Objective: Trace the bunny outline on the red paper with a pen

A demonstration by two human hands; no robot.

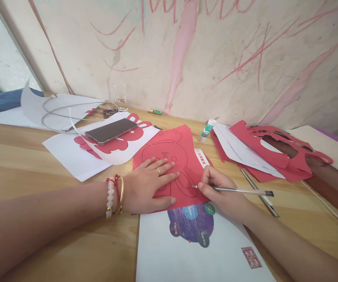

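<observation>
A sheet of red paper (183,149) lies in front of me with a rabbit-like figure drawn on it in dark outline. My left hand (150,184) rests flat on the sheet, fingers stretched out, covering part of the drawing; it wears a ring, and bracelets circle the wrist. In my right hand (220,192) is a pen (245,191), pinched between thumb and fingers. Its tip touches or nearly touches the outline at the lower right of the figure. Under the red sheet is a white booklet (163,250) with a purple round print.
A phone (112,130) lies on white paper with red cutouts (136,135) at the left. Behind stand a glue stick (207,130) and a glass (121,102). Cut red paper (298,166) and a utility knife (259,192) are at the right. A marked wall (145,51) closes the back.
</observation>
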